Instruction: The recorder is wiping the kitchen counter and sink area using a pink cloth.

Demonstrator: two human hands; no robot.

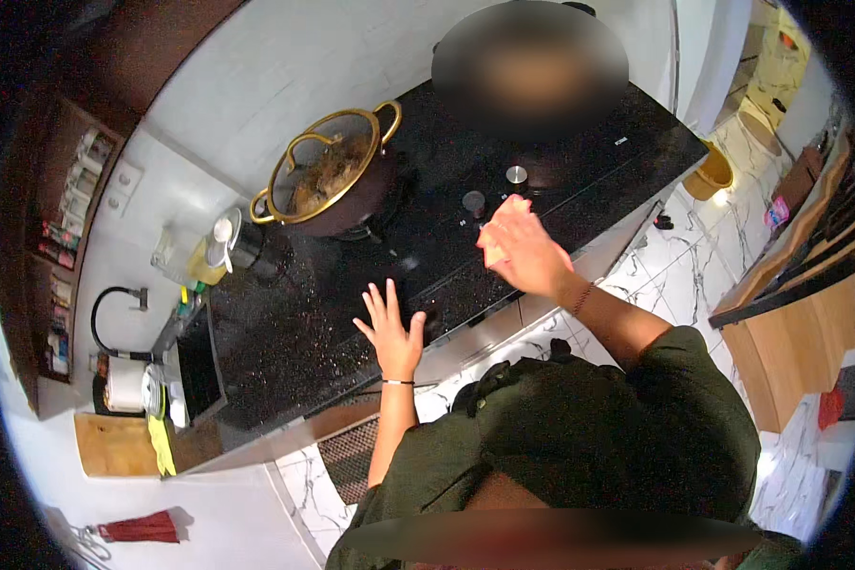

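Note:
My right hand (531, 256) has a crumpled pink cloth (497, 239) under its palm, at the front of a black glass cooktop (577, 164), just below two control knobs (516, 175). To its left, my left hand (393, 335) hovers over or rests on the black speckled countertop (292, 335), fingers spread and holding nothing; contact cannot be told. Behind it, a dark pot (349, 214) with gold handles and a gold-rimmed glass lid (324, 171) stands on the cooktop. Brown food shows through the lid.
A sink (196, 370) with a black faucet (117, 296) lies at the left, near a wooden board (114, 445) and a yellow cloth (160, 445). Jars fill wall shelves (78, 192). A yellow bucket (712, 174) is on the marble-patterned floor beyond the counter's right end.

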